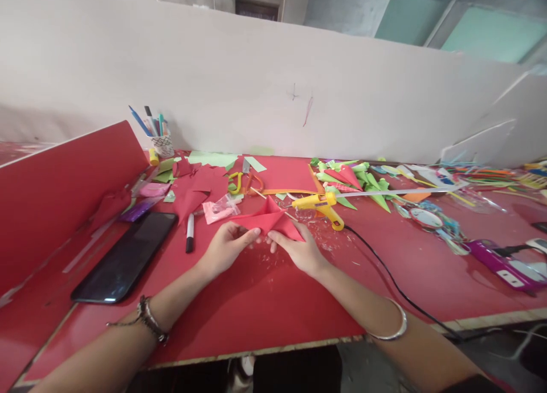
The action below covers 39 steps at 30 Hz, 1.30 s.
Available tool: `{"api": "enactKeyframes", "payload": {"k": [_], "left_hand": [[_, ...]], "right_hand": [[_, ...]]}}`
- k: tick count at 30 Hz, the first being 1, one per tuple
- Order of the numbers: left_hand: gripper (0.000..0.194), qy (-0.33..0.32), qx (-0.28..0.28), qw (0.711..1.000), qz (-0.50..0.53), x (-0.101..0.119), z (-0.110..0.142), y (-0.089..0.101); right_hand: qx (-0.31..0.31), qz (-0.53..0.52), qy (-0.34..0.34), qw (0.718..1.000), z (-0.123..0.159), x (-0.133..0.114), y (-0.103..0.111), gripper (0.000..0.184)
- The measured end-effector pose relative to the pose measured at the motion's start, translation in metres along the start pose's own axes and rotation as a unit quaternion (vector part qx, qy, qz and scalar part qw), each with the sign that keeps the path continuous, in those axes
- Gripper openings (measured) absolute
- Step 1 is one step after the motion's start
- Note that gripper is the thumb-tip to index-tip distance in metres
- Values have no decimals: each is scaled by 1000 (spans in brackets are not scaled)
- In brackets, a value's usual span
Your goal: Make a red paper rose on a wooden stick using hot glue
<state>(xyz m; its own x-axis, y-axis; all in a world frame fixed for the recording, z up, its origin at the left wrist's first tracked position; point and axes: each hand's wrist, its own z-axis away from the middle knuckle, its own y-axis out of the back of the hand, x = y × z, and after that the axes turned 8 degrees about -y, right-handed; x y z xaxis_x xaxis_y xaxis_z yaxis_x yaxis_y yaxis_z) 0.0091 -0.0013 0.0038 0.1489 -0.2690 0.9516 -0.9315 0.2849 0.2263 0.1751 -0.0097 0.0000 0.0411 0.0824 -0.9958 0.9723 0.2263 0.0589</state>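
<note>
Between both hands is a folded piece of red paper [267, 217], its middle raised in a pointed fold, held just above the red table. My left hand [228, 245] pinches its left side, thumb on top. My right hand [299, 248] grips the right side the same way, with the thumbs close together. Just beyond the paper on the right lies a yellow glue gun [321, 207] with a black cord. A small pack of pink material [220, 209] and a black-and-white marker [190, 233] lie to the left.
A black phone [126, 256] rests at the left beside a red panel [64, 193]. Behind are red paper scraps [203, 179], scissors [245, 182], a pen cup [162, 144] and green paper cones [371, 185]. A purple power strip [506, 265] sits at the right. A white board [239, 85] closes the back.
</note>
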Motion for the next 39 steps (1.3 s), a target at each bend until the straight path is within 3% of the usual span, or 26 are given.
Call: {"api": "enactKeyframes", "payload": {"k": [5, 11, 18, 26, 32, 39], "left_hand": [[28, -29, 7, 999, -17, -2, -1, -2], [23, -51, -55, 997, 25, -2, -1, -3], [26, -47, -54, 996, 54, 0, -1, -4], [25, -40, -29, 996, 75, -1, -1, -7], [17, -13, -24, 998, 51, 10, -1, -6], [25, -15, -46, 999, -3, 11, 1, 1]], "right_hand": [[-24, 62, 17, 998, 3, 1, 2, 12], [-37, 113, 52, 992, 5, -1, 3, 10], [-14, 76, 21, 997, 5, -3, 1, 14], [-58, -12, 16, 998, 1, 7, -3, 17], [-45, 4, 22, 999, 1, 4, -2, 16], [11, 28, 31, 999, 1, 8, 1, 20]]}}
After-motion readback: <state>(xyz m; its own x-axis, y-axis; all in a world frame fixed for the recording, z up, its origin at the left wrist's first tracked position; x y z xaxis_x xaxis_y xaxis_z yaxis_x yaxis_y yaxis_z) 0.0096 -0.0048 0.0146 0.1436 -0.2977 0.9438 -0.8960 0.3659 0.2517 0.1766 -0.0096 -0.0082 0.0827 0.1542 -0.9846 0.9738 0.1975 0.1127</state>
